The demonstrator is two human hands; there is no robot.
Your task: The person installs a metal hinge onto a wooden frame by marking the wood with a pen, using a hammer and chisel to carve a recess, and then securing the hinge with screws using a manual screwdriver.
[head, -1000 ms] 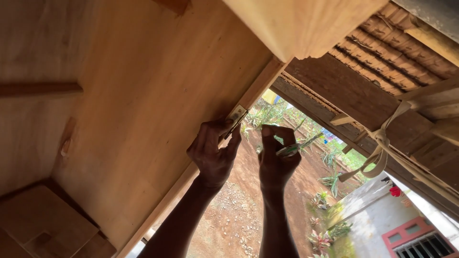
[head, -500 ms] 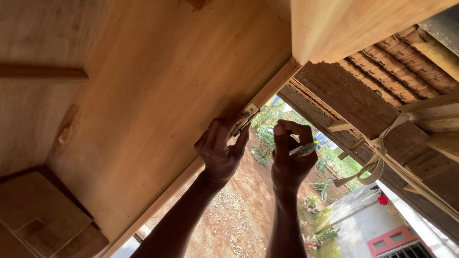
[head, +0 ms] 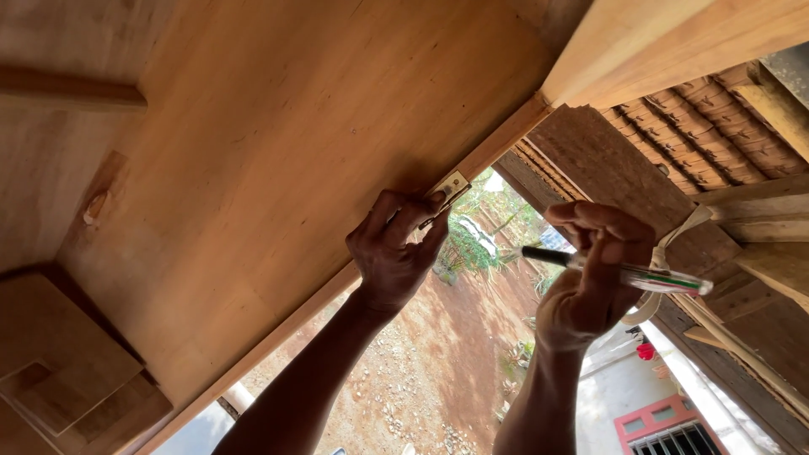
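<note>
Overhead, a wide wooden panel (head: 278, 168) slopes down to a narrow wooden edge strip (head: 497, 143), with reddish ground and greenery showing below it. Against that strip sits a small pale metal plate (head: 452, 184). Just below the plate, the left hand (head: 394, 253) has its fingers curled and pinched on a thin piece touching it. Right of the plate and apart from it, the right hand (head: 594, 278) grips a clear-barrelled pen (head: 624, 271), fingers wrapped closed around it.

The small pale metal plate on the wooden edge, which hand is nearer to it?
Left hand: fingertips touch the small pale metal plate. Right hand is apart, lower right.
</note>
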